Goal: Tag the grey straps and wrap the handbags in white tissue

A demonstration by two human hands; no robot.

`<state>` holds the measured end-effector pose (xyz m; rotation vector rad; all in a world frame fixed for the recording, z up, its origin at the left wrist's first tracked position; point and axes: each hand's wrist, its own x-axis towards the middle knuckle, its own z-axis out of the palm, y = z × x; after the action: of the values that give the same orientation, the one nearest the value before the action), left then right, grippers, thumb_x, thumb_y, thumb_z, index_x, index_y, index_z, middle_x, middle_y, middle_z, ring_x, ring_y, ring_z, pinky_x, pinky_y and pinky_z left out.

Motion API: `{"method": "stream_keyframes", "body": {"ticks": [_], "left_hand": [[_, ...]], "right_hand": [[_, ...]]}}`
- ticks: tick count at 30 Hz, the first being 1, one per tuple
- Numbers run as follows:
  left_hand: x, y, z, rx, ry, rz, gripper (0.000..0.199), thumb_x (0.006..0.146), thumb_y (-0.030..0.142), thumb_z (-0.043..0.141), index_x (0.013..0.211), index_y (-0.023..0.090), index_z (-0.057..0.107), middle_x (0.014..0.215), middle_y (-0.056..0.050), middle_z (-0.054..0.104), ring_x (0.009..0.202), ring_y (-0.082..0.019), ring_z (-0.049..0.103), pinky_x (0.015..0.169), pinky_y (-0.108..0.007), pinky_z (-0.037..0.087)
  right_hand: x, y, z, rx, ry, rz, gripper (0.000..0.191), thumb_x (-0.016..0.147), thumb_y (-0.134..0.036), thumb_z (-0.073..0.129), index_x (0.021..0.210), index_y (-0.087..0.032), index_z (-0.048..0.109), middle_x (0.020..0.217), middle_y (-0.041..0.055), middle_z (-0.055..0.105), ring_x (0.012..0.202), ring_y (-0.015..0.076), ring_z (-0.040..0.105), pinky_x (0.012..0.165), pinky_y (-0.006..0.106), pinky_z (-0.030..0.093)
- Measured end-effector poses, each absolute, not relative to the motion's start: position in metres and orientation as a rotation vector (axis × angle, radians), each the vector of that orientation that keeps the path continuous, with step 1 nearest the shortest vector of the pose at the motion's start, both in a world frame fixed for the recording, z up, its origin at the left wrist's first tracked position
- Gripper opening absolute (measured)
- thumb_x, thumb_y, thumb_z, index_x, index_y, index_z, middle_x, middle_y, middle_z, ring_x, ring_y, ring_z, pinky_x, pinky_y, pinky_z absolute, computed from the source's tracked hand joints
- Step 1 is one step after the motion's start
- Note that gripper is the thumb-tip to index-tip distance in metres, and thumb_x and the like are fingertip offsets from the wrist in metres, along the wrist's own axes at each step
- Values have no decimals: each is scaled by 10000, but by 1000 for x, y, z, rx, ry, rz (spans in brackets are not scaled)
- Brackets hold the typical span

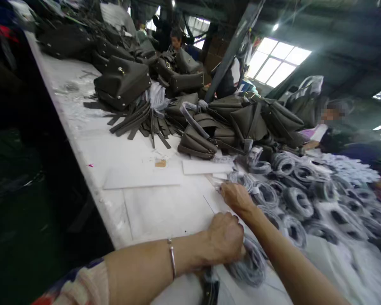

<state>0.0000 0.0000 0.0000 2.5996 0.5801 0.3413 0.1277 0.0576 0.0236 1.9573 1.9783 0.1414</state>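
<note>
My left hand (226, 238), with a bracelet on its wrist, is closed in a fist low over the white table (158, 212). Its fingers curl away from view, so whatever they hold is hidden. Just to its right lies a coiled strap in clear plastic wrap (250, 264). A dark, shiny piece (211, 291) shows below the left wrist. Farther forward, my right hand (236, 197) is closed, its fingertips pressed together at the tabletop. What sits between them is too small and blurred to name. A thin dark line (208, 204) runs on the surface between both hands.
Many plastic-wrapped strap coils (296, 201) cover the right side. Dark handbags (123, 80) and loose straps (133, 118) are heaped at the back. White foam sheets (142, 177) lie ahead. The table edge (73, 144) runs along the left. A co-worker (332, 112) is at the far right.
</note>
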Motion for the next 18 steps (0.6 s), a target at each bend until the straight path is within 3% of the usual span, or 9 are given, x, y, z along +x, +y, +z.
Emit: {"method": "stream_keyframes", "body": {"ticks": [5,10,18], "left_hand": [[-6,0,10,2612,555,310,309,830,317,592,980,69,699,958,-142,705,921,-284,654,816,-395,552],[-8,0,10,2607,557,315,335,838,354,578,999,80,687,988,-144,692,944,-282,640,822,-390,545],[-7,0,2,2623,523,355,313,833,363,557,967,108,680,983,-119,679,951,-273,624,827,-384,540]], "right_hand": [[128,54,32,1960,1973,80,254,936,-174,472,934,-163,726,949,123,741,881,232,694,674,269,419],[153,31,38,1930,1909,-7,216,886,-163,525,830,-182,733,833,98,747,799,213,696,634,264,392],[183,10,25,1945,1879,67,182,911,-108,493,922,-155,668,946,104,728,847,198,684,649,260,390]]}}
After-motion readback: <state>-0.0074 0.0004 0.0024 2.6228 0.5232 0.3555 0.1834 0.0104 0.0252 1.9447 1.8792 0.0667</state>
